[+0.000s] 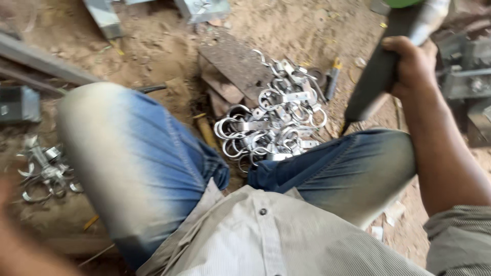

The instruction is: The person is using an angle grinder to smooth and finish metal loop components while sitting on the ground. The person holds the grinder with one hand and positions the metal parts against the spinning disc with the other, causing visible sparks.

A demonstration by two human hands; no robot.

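Gripping dark tool handle (376,84), right hand (411,66) wrapped tight at upper right, above right knee; heap of metal ring clamps (273,120) on dirt between knees; left hand (10,240) blurred at lower left, grip unclear

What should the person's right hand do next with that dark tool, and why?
Probably lower the dark grey handled tool toward the pile of shiny metal ring clamps. The right hand grips it raised, tip hanging beside the pile, between the knees; the left hand is only a blur at the frame's lower left.

Two piles of metal ring clamps (273,122), one dark tool handle (376,82), one rusty plate (230,64)
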